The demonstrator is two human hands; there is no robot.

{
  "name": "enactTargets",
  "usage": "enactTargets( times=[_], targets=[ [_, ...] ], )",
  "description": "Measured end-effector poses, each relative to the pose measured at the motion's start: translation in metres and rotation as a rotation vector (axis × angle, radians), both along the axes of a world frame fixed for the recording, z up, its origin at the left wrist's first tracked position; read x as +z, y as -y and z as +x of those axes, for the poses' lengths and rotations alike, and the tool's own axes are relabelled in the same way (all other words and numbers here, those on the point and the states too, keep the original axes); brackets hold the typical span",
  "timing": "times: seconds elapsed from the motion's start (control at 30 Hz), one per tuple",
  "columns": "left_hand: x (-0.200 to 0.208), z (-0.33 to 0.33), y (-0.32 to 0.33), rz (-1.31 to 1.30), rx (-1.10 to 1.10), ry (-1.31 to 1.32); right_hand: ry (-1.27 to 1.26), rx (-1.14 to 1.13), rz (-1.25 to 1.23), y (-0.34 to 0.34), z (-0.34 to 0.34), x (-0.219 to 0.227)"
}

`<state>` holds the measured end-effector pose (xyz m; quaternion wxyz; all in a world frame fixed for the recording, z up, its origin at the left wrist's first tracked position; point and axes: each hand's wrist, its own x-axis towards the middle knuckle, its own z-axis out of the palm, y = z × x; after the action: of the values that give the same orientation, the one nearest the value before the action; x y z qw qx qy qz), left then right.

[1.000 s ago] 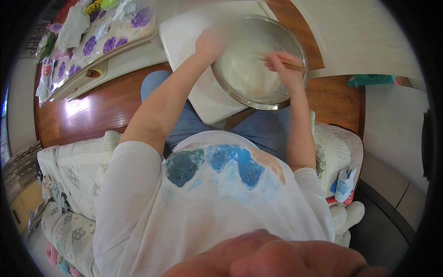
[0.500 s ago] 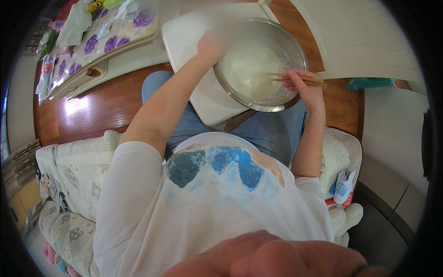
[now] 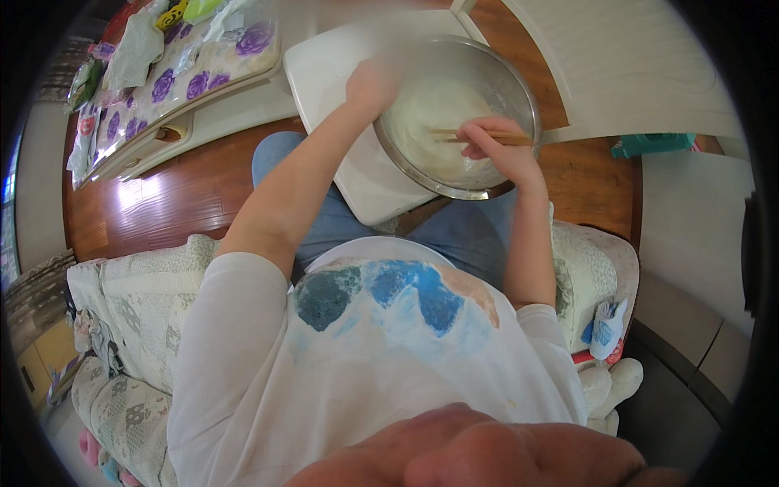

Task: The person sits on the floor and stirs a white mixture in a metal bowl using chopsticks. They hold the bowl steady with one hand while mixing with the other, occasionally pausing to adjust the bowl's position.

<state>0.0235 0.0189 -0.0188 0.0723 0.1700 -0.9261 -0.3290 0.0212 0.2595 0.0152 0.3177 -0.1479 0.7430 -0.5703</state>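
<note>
A wide metal bowl [image 3: 484, 193] stands on a white board or stool top [image 3: 324, 61] over my knees. Pale, wet batter or dough mix [image 3: 418, 122] lies in it, with streaks of it up the inner wall. My right hand [image 3: 497, 144] is closed around a pair of wooden chopsticks [image 3: 511, 137], and their tips dip into the mix near the middle. At the bowl's left rim is my left hand [image 3: 373, 85]. A blurred patch covers its fingers, so its grip does not show.
To the left, a table with a purple-flowered cover [image 3: 162, 84] carries bags and packages. A quilted sofa [image 3: 138, 280] is behind me. On the right are a pale panel [image 3: 625, 65], a green object [image 3: 653, 144] and a small blue-and-white package [image 3: 604, 329].
My right hand has moved left and inward over the bowl, carrying the chopsticks further across the mix. My left hand stays at the rim.
</note>
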Motion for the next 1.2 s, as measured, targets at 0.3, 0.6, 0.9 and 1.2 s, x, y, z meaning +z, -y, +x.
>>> enactTargets(
  times=[0.3,0.6,0.9,1.2],
  targets=[
    [0.004,-0.001,-0.002,-0.013,-0.014,0.009,0.063,-0.205,-0.015,-0.006,-0.001,-0.001],
    [0.002,-0.003,-0.001,-0.004,0.002,0.029,-0.054,-0.208,-0.162,0.029,-0.001,-0.019],
    [-0.003,-0.003,0.000,-0.012,-0.011,0.043,-0.054,-0.101,0.089,-0.019,0.005,0.014],
    [0.000,-0.005,-0.001,-0.005,-0.021,0.049,-0.156,-0.169,-0.162,0.040,0.014,-0.013]
  ],
)
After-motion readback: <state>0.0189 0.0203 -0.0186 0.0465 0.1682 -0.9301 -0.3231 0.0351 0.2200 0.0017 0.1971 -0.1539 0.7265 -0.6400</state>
